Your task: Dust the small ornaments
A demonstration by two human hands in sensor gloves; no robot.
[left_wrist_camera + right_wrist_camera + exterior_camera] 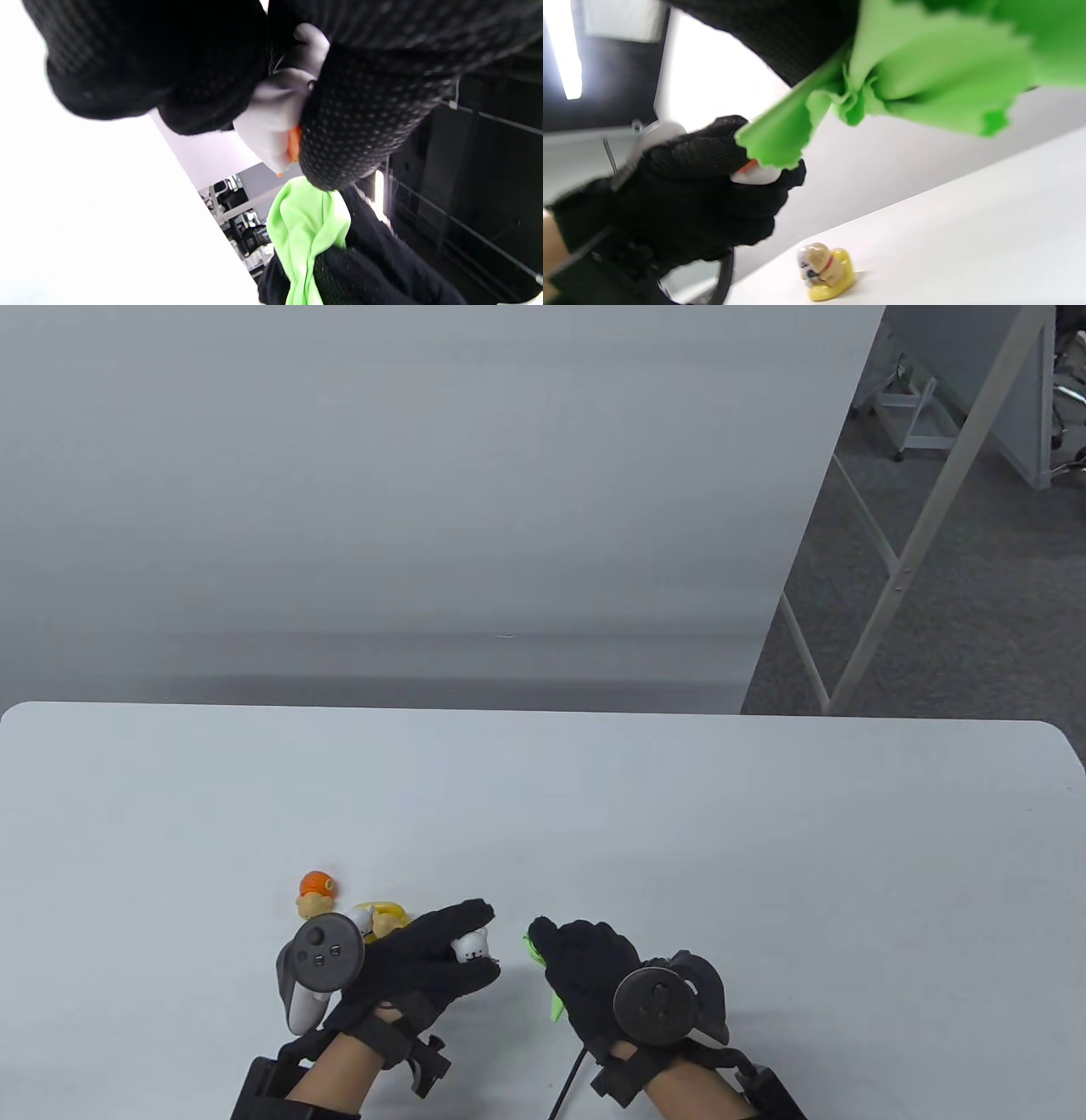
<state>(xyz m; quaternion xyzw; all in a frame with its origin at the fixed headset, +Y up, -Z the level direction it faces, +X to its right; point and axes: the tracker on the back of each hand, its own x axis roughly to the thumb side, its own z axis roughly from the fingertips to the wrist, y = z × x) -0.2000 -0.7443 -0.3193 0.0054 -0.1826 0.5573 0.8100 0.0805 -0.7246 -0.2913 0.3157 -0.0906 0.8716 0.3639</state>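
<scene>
**Operator:** While my left hand grips the white figurine between thumb and fingers, low and left of centre in the table view, I have my right hand bunched around the green cloth just to its right. The two are near but apart.

**Observer:** Which part of the figurine is free to wipe?

**Operator:** In the left wrist view the fingers cover most of it; only a pale flank and an orange edge show. So I judge the best move is to bring a loose fold of cloth to that bare side, wipe lightly, then roll the piece in my fingertips to expose the rest.

**Observer:** Any risk?

**Operator:** It looks smooth and tiny, so a hard rub could pop it out of the pinch. I would keep it low above the table.

**Observer:** And the others?

**Operator:** The orange-topped ornament and the yellow-based dog ornament stand on the table at the lower left, just beyond my left hand's tracker, waiting.
</scene>
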